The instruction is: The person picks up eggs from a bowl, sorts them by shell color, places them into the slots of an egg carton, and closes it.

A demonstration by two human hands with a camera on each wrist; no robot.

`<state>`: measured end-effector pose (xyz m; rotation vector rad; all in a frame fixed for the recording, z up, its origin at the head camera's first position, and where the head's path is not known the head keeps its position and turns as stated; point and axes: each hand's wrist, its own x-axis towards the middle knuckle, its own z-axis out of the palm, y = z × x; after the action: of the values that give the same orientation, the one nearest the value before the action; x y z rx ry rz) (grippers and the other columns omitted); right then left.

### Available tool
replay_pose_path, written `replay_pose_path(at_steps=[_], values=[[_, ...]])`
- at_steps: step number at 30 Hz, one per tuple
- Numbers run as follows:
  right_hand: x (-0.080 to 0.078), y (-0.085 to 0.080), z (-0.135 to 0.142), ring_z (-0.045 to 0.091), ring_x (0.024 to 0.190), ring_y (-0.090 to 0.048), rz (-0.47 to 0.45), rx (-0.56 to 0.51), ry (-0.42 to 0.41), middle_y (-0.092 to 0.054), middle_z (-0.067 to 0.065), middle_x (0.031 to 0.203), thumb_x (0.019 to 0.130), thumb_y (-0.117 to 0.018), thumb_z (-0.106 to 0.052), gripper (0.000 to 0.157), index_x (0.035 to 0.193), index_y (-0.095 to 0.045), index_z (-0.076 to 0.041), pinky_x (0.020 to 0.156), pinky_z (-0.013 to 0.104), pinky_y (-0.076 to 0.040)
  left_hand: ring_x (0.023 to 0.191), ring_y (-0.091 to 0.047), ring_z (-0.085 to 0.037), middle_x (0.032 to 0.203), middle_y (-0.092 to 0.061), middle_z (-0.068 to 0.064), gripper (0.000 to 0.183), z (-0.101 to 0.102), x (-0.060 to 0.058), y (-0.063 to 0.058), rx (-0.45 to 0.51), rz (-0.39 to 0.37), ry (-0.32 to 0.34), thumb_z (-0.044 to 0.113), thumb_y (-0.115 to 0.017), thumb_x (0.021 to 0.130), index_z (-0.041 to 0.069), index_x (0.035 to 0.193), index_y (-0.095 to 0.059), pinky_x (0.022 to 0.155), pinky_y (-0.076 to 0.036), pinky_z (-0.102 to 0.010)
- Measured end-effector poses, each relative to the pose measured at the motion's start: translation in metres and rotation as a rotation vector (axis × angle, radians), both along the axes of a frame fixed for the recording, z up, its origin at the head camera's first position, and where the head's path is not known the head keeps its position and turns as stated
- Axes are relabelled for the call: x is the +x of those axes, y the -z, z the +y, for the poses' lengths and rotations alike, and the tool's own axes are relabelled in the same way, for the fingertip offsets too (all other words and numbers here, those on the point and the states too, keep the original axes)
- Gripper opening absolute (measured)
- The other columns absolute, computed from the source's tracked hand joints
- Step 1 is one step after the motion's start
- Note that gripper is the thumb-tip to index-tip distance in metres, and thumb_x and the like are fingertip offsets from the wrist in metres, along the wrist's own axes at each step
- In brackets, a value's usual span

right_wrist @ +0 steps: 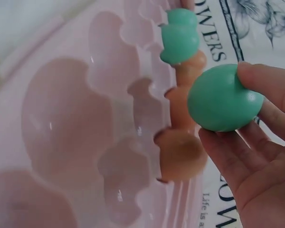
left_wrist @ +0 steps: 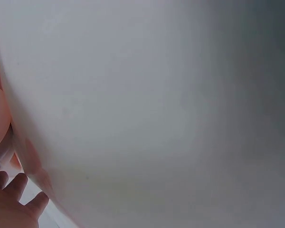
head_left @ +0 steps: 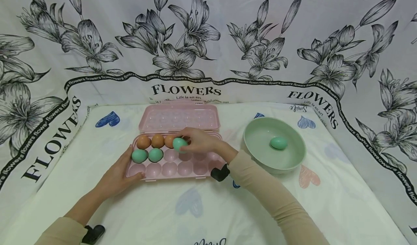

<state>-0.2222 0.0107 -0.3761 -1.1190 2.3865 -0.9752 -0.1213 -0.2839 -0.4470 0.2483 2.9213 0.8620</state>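
My right hand (head_left: pixel 197 140) pinches a green egg (right_wrist: pixel 221 99) between thumb and fingertips, over the pink egg carton (head_left: pixel 177 178). In the carton's back row sit brown eggs (head_left: pixel 158 141), the rightmost partly hidden behind the held egg. Two green eggs (head_left: pixel 155 155) fill the left end of the middle row. My left hand (head_left: pixel 118 174) holds the carton's front left corner, thumb at the front edge and fingers along the left side. In the left wrist view, fingertips (left_wrist: pixel 37 204) show against the carton's edge.
The carton's pink lid (head_left: pixel 179 118) lies folded open behind it. To the right stands a light green bowl (head_left: pixel 260 154) with one green egg (head_left: pixel 278 142) inside. A white cloth with hearts covers the table, and a flower-print cloth (head_left: pixel 221 17) rises behind.
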Motion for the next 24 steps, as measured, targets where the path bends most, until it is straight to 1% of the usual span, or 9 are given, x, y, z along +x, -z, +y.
replay_pose_path(at_steps=[6, 9, 11, 15, 19, 22, 24], values=[[0.004, 0.006, -0.017, 0.008, 0.088, -0.051, 0.048, -0.015, -0.036, -0.059, -0.004, 0.104, 0.079, -0.067, -0.009, 0.037, 0.115, -0.06, -0.01, 0.075, 0.015, -0.045, 0.134, -0.02, -0.046, 0.152, -0.012, -0.021, 0.109, -0.001, 0.0, 0.001, 0.006, 0.01, 0.007, 0.059, -0.064, 0.076, 0.014, 0.149, 0.004, 0.1, -0.027, -0.064], [0.005, 0.01, -0.023, 0.007, 0.087, -0.05, 0.057, -0.034, -0.065, -0.059, -0.004, 0.101, 0.078, -0.068, -0.007, 0.033, 0.109, -0.06, -0.011, 0.075, 0.015, -0.046, 0.134, -0.021, -0.046, 0.152, -0.013, -0.021, 0.108, -0.001, 0.001, 0.001, 0.013, 0.028, 0.016, 0.056, -0.065, 0.077, 0.013, 0.149, 0.003, 0.1, -0.028, -0.064], [0.006, 0.012, -0.027, 0.006, 0.087, -0.051, 0.078, -0.036, -0.074, -0.059, -0.005, 0.1, 0.077, -0.069, -0.008, 0.031, 0.106, -0.06, -0.013, 0.077, 0.015, -0.046, 0.134, -0.021, -0.046, 0.152, -0.014, -0.021, 0.107, -0.001, 0.001, 0.001, 0.022, 0.046, 0.024, 0.053, -0.066, 0.077, 0.012, 0.149, 0.002, 0.1, -0.028, -0.064], [0.008, 0.016, -0.032, 0.004, 0.086, -0.051, 0.141, -0.011, -0.062, -0.058, -0.008, 0.099, 0.076, -0.071, -0.012, 0.031, 0.104, -0.059, -0.016, 0.076, 0.012, -0.045, 0.134, -0.022, -0.046, 0.152, -0.015, -0.022, 0.106, -0.002, 0.001, 0.0, 0.034, 0.071, 0.038, 0.049, -0.068, 0.078, 0.01, 0.149, 0.001, 0.1, -0.028, -0.063], [0.01, 0.018, -0.036, 0.001, 0.087, -0.051, 0.21, 0.033, -0.04, -0.058, -0.011, 0.101, 0.076, -0.072, -0.016, 0.032, 0.105, -0.06, -0.02, 0.076, 0.009, -0.041, 0.134, -0.021, -0.045, 0.152, -0.014, -0.021, 0.106, -0.002, 0.002, 0.0, 0.028, 0.065, 0.036, 0.05, -0.067, 0.078, 0.011, 0.149, 0.001, 0.1, -0.028, -0.063], [0.012, 0.02, -0.039, -0.001, 0.088, -0.051, 0.26, 0.068, -0.019, -0.059, -0.015, 0.101, 0.076, -0.073, -0.019, 0.032, 0.104, -0.06, -0.023, 0.081, 0.012, -0.039, 0.134, -0.021, -0.045, 0.152, -0.014, -0.021, 0.106, -0.002, 0.002, 0.0, 0.021, 0.055, 0.032, 0.052, -0.066, 0.078, 0.012, 0.149, 0.002, 0.1, -0.028, -0.063], [0.013, 0.022, -0.04, -0.002, 0.089, -0.05, 0.279, 0.093, -0.003, -0.059, -0.017, 0.1, 0.076, -0.073, -0.021, 0.031, 0.104, -0.06, -0.025, 0.086, 0.017, -0.037, 0.134, -0.021, -0.045, 0.152, -0.013, -0.021, 0.107, -0.002, 0.002, 0.0, 0.019, 0.049, 0.031, 0.052, -0.066, 0.078, 0.012, 0.149, 0.002, 0.1, -0.028, -0.063]])
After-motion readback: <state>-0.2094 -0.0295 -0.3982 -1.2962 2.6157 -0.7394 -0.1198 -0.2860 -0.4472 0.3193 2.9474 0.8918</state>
